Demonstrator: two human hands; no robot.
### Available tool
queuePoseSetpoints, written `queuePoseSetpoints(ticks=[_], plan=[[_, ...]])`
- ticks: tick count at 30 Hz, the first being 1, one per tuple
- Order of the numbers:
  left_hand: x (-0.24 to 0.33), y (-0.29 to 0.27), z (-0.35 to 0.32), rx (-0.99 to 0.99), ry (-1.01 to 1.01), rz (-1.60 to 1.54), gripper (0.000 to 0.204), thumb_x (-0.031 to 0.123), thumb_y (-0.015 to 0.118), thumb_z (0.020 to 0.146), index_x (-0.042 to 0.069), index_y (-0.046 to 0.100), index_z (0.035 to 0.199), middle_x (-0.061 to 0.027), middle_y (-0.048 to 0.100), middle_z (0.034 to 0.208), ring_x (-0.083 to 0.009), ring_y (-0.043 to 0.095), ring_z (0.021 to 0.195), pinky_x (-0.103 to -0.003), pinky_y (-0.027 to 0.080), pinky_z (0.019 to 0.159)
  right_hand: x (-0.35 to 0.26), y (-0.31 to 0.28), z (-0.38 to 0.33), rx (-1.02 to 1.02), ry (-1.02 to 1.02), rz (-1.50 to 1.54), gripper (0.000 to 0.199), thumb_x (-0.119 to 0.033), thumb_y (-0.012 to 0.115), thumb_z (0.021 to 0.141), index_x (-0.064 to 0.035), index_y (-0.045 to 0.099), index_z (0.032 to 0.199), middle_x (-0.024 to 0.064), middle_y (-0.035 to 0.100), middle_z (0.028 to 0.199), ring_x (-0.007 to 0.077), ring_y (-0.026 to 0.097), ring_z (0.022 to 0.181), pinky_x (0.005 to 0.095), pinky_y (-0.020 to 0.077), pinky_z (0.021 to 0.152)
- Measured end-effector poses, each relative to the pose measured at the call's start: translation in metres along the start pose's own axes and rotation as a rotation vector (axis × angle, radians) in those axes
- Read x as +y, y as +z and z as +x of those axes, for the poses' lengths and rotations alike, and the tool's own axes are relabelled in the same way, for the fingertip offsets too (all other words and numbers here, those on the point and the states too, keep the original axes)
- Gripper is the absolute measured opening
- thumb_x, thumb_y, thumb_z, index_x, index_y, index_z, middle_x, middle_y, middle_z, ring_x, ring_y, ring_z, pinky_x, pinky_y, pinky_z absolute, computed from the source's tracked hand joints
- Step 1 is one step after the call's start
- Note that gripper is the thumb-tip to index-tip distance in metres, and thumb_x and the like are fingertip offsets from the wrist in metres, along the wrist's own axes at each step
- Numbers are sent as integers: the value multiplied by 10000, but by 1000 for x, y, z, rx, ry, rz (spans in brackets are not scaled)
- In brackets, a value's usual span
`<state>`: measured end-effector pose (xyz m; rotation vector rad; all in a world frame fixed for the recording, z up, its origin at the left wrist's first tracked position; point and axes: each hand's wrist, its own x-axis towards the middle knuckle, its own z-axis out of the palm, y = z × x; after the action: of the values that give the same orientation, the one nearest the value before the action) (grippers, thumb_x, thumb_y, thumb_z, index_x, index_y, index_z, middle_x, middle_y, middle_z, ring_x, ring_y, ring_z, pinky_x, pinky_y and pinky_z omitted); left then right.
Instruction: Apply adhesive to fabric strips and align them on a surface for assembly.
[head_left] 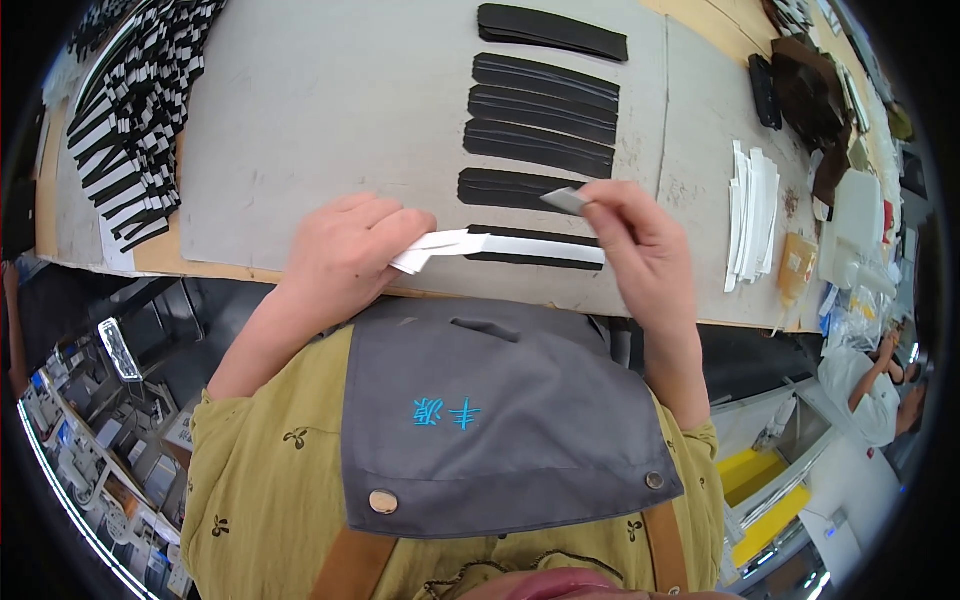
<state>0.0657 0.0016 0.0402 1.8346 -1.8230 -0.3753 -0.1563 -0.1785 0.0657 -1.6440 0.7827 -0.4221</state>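
Observation:
My left hand (352, 245) is closed on a few white strips (432, 246) whose ends stick out to the right. These ends reach the left end of the nearest black strip (484, 258), along which a white strip (545, 250) lies lengthwise. Between the thumb and fingers of my right hand (645, 250) is a small flat grey piece with a slanted end (564, 201). It is over the right part of another black strip (505, 189); I cannot tell whether it touches. Farther off, several black strips (543, 112) lie in a column.
A stack of white strips (752, 215) lies at the right of the grey work surface (320, 110). Beyond it are a yellowish bottle (797, 268) and a brown bundle (808, 95). Many black and white strips (140, 140) are heaped at the left. Another person (858, 390) is at the far right.

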Motion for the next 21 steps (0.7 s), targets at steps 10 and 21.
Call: queuePoseSetpoints(ticks=[10,21], plan=[[-20,32,-5,128,133,188,448,88,681,743,170,725,1182,20,431,686,-132,478,581,-289,404,492,1,43,35,-239,-36,-569,199,-234,675,941,-39,663,901,96,664,811,291,638,724,383,492,640],[-23,35,-5,130,111,177,443,97,666,749,167,730,1182,25,444,685,-132,473,584,-285,400,487,9,50,39,-205,-2,-719,179,-224,668,929,-51,661,883,111,681,799,332,655,727,437,495,634]])
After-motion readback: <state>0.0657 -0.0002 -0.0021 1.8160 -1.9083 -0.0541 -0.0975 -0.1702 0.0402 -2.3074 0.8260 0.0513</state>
